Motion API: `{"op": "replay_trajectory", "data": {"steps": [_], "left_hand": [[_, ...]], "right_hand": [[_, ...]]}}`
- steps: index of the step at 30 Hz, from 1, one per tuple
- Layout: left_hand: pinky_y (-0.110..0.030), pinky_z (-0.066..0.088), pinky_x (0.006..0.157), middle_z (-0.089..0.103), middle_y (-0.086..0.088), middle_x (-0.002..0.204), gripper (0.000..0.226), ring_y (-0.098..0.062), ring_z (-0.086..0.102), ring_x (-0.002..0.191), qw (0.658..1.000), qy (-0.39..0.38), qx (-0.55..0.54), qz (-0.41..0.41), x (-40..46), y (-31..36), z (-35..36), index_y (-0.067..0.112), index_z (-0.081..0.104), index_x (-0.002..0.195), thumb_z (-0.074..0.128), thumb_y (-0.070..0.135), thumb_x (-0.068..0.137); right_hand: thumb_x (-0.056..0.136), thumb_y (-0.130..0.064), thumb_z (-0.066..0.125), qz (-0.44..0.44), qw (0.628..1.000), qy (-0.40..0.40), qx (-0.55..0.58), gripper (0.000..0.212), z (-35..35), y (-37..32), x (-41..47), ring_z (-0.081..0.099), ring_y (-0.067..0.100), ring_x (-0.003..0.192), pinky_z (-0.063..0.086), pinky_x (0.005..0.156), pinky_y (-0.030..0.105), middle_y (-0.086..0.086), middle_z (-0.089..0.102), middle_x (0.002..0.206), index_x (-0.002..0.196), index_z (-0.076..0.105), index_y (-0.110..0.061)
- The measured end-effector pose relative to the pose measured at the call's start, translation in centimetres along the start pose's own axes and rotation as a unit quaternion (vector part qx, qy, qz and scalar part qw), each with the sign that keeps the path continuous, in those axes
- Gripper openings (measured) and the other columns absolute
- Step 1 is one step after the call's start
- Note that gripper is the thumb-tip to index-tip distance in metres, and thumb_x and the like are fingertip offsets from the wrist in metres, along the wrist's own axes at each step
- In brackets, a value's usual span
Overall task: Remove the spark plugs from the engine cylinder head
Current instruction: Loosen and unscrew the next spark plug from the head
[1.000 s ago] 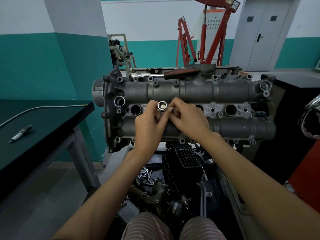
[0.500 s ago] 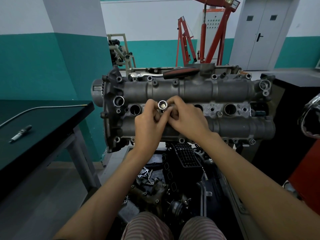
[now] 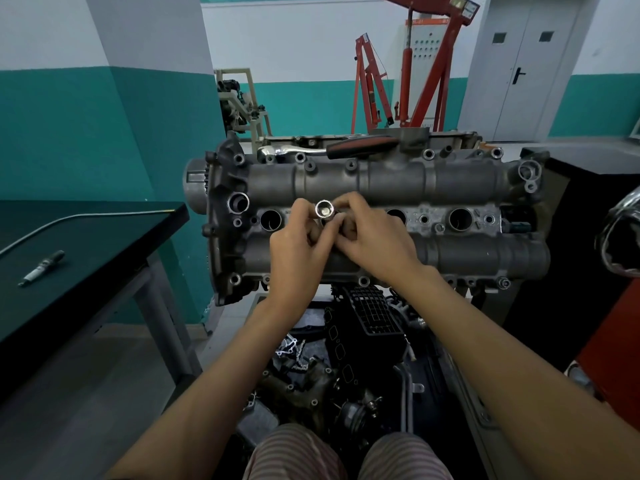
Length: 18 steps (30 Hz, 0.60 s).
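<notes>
A grey engine cylinder head stands in front of me with a row of round spark plug wells along its middle. A shiny metal socket sticks up out of the second well from the left. My left hand and my right hand meet around it, fingertips pinching the socket from both sides. The wells to the left and right are open and dark. One removed spark plug lies on the dark table at the left.
A ratchet with a red and black handle rests on the far top edge of the head. A dark table stands to the left with a thin rod on it. Loose engine parts lie below. A red engine hoist stands behind.
Both hands stay at the socket; the fingers have shifted slightly around it, and the socket has barely moved.
</notes>
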State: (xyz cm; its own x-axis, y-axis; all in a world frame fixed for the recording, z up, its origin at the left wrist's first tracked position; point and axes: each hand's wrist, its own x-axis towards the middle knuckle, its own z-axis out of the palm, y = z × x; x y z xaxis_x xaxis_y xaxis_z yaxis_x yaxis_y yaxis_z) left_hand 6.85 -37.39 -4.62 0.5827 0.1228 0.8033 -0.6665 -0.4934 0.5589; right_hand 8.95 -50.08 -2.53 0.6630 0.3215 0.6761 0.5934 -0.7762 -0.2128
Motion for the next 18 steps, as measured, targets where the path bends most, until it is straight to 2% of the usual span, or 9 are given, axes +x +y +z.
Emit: {"op": "replay_trajectory", "data": {"steps": [3,5,7,9,10,12,16,18], "left_hand": [[-0.013,0.03,0.044,0.047,-0.003,0.052,0.021,-0.008,0.04,0.046,1.0,-0.017,0.003,0.004,-0.1,0.08,-0.1,0.022,0.043,0.084,0.063,0.027,0.089],[-0.014,0.032,0.045,0.047,0.001,0.052,0.012,-0.008,0.043,0.046,0.999,-0.037,0.019,0.03,-0.2,0.18,-0.31,0.023,0.048,0.095,0.059,0.025,0.091],[-0.023,0.037,0.045,0.052,-0.001,0.053,0.014,-0.013,0.047,0.047,0.998,-0.039,0.032,0.04,-0.19,0.17,-0.41,0.015,0.054,0.105,0.054,0.022,0.093],[-0.027,0.038,0.044,0.051,-0.004,0.052,0.01,-0.016,0.047,0.046,0.999,-0.026,0.03,0.033,-0.1,0.02,-0.37,0.012,0.057,0.098,0.055,0.02,0.093],[-0.023,0.035,0.043,0.049,-0.004,0.05,0.008,-0.014,0.044,0.045,0.999,-0.019,0.026,0.028,-0.07,0.02,-0.33,0.013,0.056,0.092,0.057,0.02,0.092],[-0.016,0.03,0.043,0.044,-0.006,0.05,0.017,-0.012,0.038,0.045,1.0,-0.004,0.01,0.006,0.0,0.0,-0.13,0.012,0.05,0.082,0.062,0.023,0.089],[-0.014,0.029,0.043,0.045,-0.007,0.051,0.022,-0.007,0.037,0.045,1.0,-0.006,-0.014,-0.013,-0.01,0.14,0.08,0.016,0.046,0.08,0.063,0.028,0.088],[-0.011,0.03,0.045,0.044,-0.001,0.05,0.016,-0.007,0.04,0.045,1.0,-0.017,0.0,0.013,-0.07,0.16,-0.1,0.024,0.046,0.087,0.062,0.026,0.089]], "right_hand": [[0.092,-0.028,0.049,-0.013,1.0,0.004,-0.014,0.019,0.07,0.13,-0.04,0.062,0.028,0.074,0.028,0.055,0.031,0.0,0.062,0.074,0.103,0.05,-0.013],[0.094,-0.023,0.046,-0.044,0.998,0.01,-0.041,0.019,0.11,0.08,-0.21,0.062,0.032,0.075,0.026,0.054,0.03,0.007,0.066,0.082,0.107,0.051,-0.011],[0.095,-0.021,0.044,-0.064,0.997,0.022,-0.044,0.027,0.02,0.01,-0.27,0.063,0.032,0.077,0.029,0.054,0.03,0.008,0.069,0.088,0.119,0.054,-0.013],[0.095,-0.021,0.044,-0.064,0.997,0.021,-0.036,0.033,-0.14,-0.18,-0.29,0.064,0.03,0.078,0.031,0.055,0.03,0.007,0.07,0.09,0.126,0.052,-0.016],[0.095,-0.023,0.044,-0.058,0.998,0.016,-0.034,0.035,-0.17,-0.24,-0.3,0.064,0.029,0.077,0.033,0.055,0.03,0.006,0.069,0.088,0.129,0.049,-0.017],[0.094,-0.029,0.046,-0.033,0.999,0.001,-0.021,0.038,-0.2,-0.18,-0.23,0.064,0.026,0.076,0.036,0.057,0.032,0.002,0.068,0.082,0.131,0.043,-0.019],[0.091,-0.03,0.051,0.003,1.0,-0.002,0.003,0.022,-0.1,0.05,-0.09,0.061,0.026,0.071,0.029,0.054,0.031,-0.007,0.054,0.068,0.106,0.049,-0.014],[0.092,-0.026,0.049,-0.017,1.0,0.005,-0.007,0.015,-0.08,0.09,-0.14,0.06,0.029,0.069,0.026,0.052,0.031,-0.002,0.056,0.067,0.1,0.049,-0.013]]}}
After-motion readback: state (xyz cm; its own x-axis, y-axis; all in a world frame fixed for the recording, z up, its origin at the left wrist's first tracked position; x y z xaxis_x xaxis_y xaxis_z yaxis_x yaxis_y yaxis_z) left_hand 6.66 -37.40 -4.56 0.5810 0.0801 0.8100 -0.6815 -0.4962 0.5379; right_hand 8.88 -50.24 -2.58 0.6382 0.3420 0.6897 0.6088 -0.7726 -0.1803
